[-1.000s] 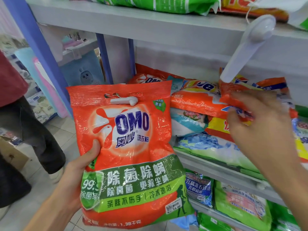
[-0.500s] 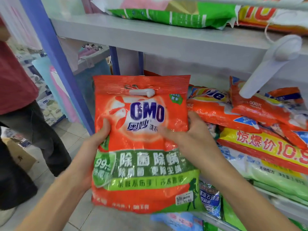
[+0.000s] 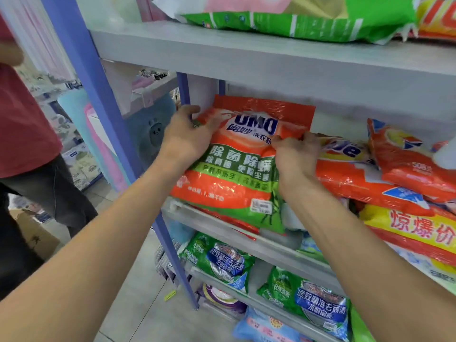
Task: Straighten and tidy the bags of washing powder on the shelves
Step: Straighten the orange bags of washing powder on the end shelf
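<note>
An orange and green OMO washing powder bag (image 3: 240,166) leans at the left end of the middle shelf (image 3: 219,222), its bottom on the shelf. My left hand (image 3: 183,137) grips its upper left edge, fingers curled behind the bag. My right hand (image 3: 294,154) pinches its right edge beside the logo. To the right, orange bags (image 3: 352,176) and a yellow and red bag (image 3: 414,228) lie stacked in a loose pile.
A blue upright post (image 3: 81,77) frames the shelf's left side. Green bags (image 3: 301,21) lie on the top shelf, green and blue bags (image 3: 222,262) below. A person in a red top (image 3: 22,124) stands at the left. A white hook (image 3: 444,156) shows at the right edge.
The OMO bag went from being held out in front of me onto the left end of the middle shelf. Both hands shifted up to its upper edges.
</note>
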